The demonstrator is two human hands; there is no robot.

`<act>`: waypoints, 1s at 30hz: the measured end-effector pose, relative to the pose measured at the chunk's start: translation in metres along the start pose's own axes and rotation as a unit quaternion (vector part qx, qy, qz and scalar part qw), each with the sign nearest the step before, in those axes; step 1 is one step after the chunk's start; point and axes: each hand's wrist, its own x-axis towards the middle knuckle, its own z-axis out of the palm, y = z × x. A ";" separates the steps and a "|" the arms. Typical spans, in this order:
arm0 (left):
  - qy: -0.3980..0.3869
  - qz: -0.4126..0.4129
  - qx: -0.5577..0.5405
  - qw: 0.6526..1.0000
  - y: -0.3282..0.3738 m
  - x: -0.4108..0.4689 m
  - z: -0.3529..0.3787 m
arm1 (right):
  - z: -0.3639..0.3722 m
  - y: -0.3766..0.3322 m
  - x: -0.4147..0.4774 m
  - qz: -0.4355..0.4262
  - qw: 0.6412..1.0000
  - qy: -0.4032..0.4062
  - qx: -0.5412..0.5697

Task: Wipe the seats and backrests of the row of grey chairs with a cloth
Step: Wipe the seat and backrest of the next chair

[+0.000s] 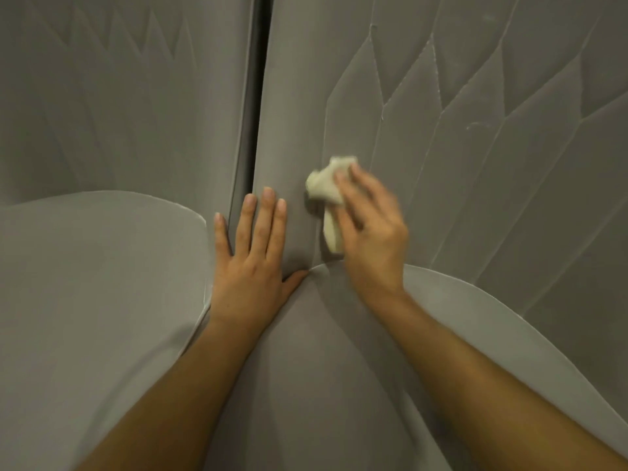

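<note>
Flatly, the left hand (249,266) presses the grey backrest (475,198) (fingers straight) — the right hand (370,239) grips the pale cloth (323,185).

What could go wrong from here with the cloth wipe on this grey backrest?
1. The crumpled cream cloth is bunched small in the right hand, so each pass likely covers little of the grey quilted backrest. Patches may be missed.
2. The left hand lies flat on the backrest right beside the cloth, so the hands could collide.
3. The dark gap between the backrests is close by, and a loosened cloth could slip into it.
</note>
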 end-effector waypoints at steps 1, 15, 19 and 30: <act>-0.003 -0.002 0.000 1.000 0.000 0.000 0.000 | 0.000 -0.004 0.017 0.008 0.999 0.037 0.011; -0.010 0.010 -0.042 0.999 -0.001 0.020 -0.015 | -0.016 -0.013 0.034 -0.035 0.997 -0.016 -0.064; -0.048 -0.033 -0.068 0.996 -0.004 0.080 -0.026 | -0.022 -0.038 0.122 -0.071 0.991 0.088 -0.072; -0.077 -0.036 -0.057 0.995 -0.003 0.114 -0.032 | -0.014 -0.010 0.088 -0.123 0.985 -0.002 -0.124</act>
